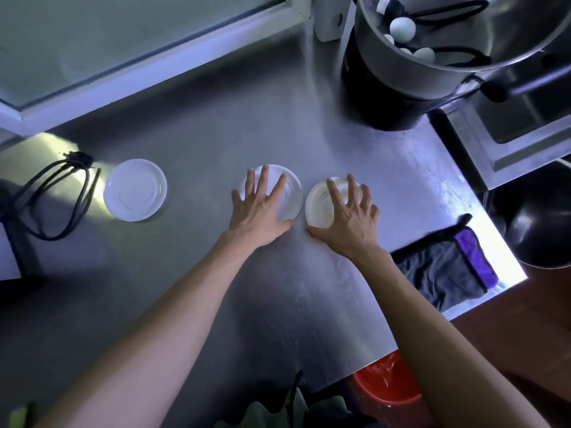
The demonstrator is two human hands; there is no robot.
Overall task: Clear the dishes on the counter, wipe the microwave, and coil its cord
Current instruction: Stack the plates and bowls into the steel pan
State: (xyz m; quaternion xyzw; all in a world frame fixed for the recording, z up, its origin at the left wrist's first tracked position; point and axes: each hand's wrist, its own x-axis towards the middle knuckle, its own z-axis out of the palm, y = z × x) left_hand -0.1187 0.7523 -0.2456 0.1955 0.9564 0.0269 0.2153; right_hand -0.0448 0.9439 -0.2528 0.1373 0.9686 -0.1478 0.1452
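Note:
Three white saucers lie on the steel counter (216, 134). My left hand (258, 210) is spread flat over the middle saucer (292, 196), fingers straight. Over the right saucer (316, 208) hovers my right hand (349, 216), fingers spread and slightly bent, thumb at the near rim; whether it touches the saucer I cannot tell. The third saucer (136, 189) sits alone to the left. A black power cord (52, 196) with its plug lies loosely looped at the far left. The microwave's dark edge (12, 211) shows at the left border.
A grey cloth with a purple strip (445, 270) lies near the counter's right edge. At the back right a metal pot (432, 57) holding eggs sits on a black base. A sink (525, 118) lies at the right, a red bucket (386, 384) below the counter.

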